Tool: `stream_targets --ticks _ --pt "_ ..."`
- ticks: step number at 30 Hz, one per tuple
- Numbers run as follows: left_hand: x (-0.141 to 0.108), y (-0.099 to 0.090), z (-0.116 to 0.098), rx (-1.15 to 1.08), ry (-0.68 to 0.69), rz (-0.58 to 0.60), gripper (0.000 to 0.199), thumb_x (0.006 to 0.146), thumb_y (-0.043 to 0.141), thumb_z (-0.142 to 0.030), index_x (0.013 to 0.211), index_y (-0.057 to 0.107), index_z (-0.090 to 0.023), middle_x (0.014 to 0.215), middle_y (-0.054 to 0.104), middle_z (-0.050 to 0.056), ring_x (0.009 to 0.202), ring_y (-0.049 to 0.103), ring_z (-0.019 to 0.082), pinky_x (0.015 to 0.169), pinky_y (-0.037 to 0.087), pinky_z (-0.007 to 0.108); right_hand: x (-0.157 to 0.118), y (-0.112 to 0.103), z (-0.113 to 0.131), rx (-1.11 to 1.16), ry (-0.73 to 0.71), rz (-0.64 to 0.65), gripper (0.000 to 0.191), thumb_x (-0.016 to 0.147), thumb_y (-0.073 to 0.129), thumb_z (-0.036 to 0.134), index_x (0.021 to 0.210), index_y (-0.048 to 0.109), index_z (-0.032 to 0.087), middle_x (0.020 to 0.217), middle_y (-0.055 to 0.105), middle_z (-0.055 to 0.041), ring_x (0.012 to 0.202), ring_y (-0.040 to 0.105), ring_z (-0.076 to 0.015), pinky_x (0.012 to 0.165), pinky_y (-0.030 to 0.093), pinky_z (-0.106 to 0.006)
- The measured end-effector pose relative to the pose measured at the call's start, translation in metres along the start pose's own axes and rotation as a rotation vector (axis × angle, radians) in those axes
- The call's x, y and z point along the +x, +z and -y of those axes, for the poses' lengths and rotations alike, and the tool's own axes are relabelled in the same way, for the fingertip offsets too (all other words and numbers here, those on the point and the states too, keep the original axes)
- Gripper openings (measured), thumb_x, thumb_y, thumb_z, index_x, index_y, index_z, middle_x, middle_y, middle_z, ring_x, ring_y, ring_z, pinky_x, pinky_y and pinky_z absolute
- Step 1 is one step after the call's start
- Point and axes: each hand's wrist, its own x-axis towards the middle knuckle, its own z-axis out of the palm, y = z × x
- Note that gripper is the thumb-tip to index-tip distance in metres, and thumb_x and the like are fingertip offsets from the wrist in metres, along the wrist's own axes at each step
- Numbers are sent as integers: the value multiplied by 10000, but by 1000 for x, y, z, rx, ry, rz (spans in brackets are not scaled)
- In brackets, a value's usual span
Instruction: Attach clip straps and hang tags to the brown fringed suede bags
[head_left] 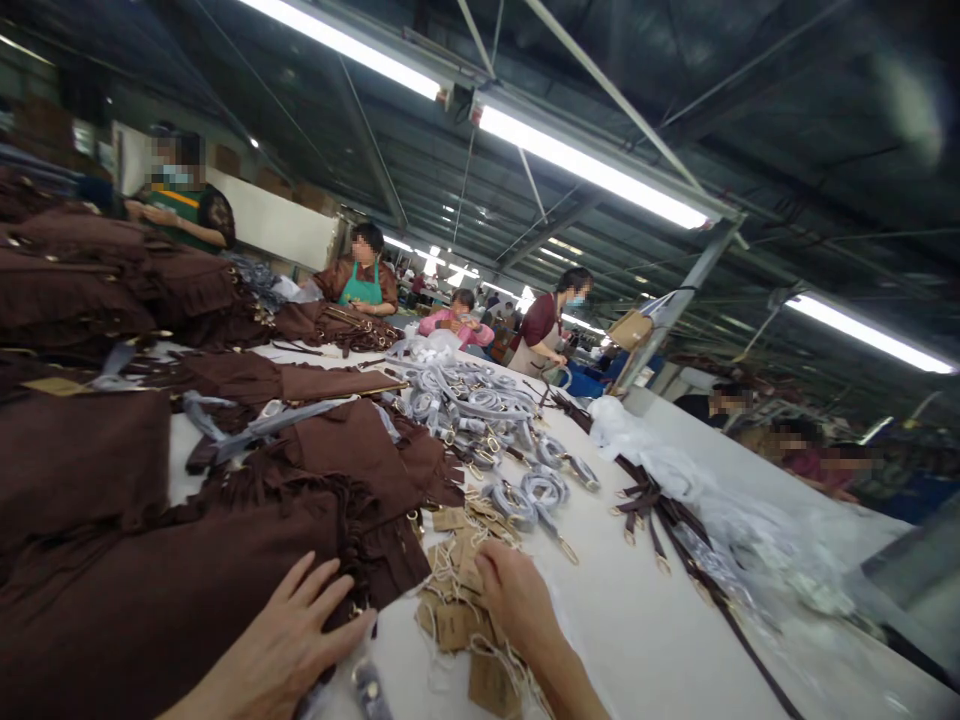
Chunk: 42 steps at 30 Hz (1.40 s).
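My left hand (pixel 304 620) lies with fingers spread on a dark brown fringed fabric bag (pixel 202 560). Its thumb points toward a plastic-wrapped strap with a metal fitting (pixel 367 685) at the bottom edge. Over a heap of brown cardboard hang tags (pixel 454 625) with white strings, my right hand (pixel 521 600) has its fingers curled together. Whatever sits between those fingertips is hidden. Just beyond the tags are coiled straps in clear plastic (pixel 544 490) with gold clips.
More brown fringed bags (pixel 112 265) are piled at the left. Dark straps (pixel 660 510) and crumpled clear plastic (pixel 765 545) lie along the right of the white table (pixel 607 590). Several people work beyond it, one wearing a green apron (pixel 360 287).
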Motion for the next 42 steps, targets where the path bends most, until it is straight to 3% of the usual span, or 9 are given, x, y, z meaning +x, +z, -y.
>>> stream_targets --ticks 4,10,15,20,24,28,33,37,42 --pt "0 0 1 18 24 -18 763 686 565 -68 1366 481 -404 1381 558 131 1312 448 421 1056 295 724 33 12 -6 8 70 -14 187 910 519 300 959 661 188 996 724 -114 934 673 -256 745 443 -303" --pt "6 19 21 -7 64 -26 714 724 603 -161 1372 465 -426 1379 560 128 1296 463 432 1036 318 728 50 35 -10 164 151 -53 221 859 425 96 813 632 160 994 687 -181 933 650 -297 800 441 -398" --pt "-1 34 24 -130 26 -161 815 633 608 -114 1391 459 -371 1381 566 85 1312 456 390 1120 257 670 51 4 -40 536 126 -47 250 884 475 372 777 596 181 886 673 -126 933 625 -294 812 472 -411" --pt "-6 -1 17 -348 -47 -97 681 738 464 -75 1364 506 -340 1425 527 35 1350 432 298 1152 302 553 44 -35 -58 1008 89 55 491 784 550 669 890 614 194 1106 698 -119 1009 664 -272 777 531 -388" --pt "14 -52 -3 -560 -128 -152 483 816 386 -121 1216 635 -228 1351 579 78 1246 526 259 1098 398 415 37 -43 -44 1641 159 166 372 660 835 455 800 612 193 918 744 -66 879 702 -206 712 527 -291" --pt "48 -76 -28 -918 24 -242 458 733 383 -105 1061 693 -189 1093 672 55 1013 591 197 952 456 288 30 -47 -14 1960 162 327 322 647 881 312 735 598 187 661 642 51 668 656 -109 602 490 -191" --pt "83 -60 -50 -1381 -91 -36 653 521 476 -144 1146 658 -187 725 619 -18 623 511 136 504 355 196 19 -53 14 2216 130 423 364 699 850 252 680 492 187 556 460 109 516 500 -46 528 428 -151" --pt "96 -48 -62 -1602 -108 50 641 495 505 -222 1118 642 -165 883 658 26 591 561 121 442 298 191 15 -49 17 2258 104 422 384 732 821 251 683 445 192 557 379 119 481 411 -40 518 401 -161" --pt "99 -39 -62 -1441 -157 -22 278 574 496 -352 738 601 -152 544 518 -33 455 410 102 447 316 212 7 -41 17 2213 52 387 419 724 823 285 673 418 193 542 318 120 469 342 -34 499 348 -133"
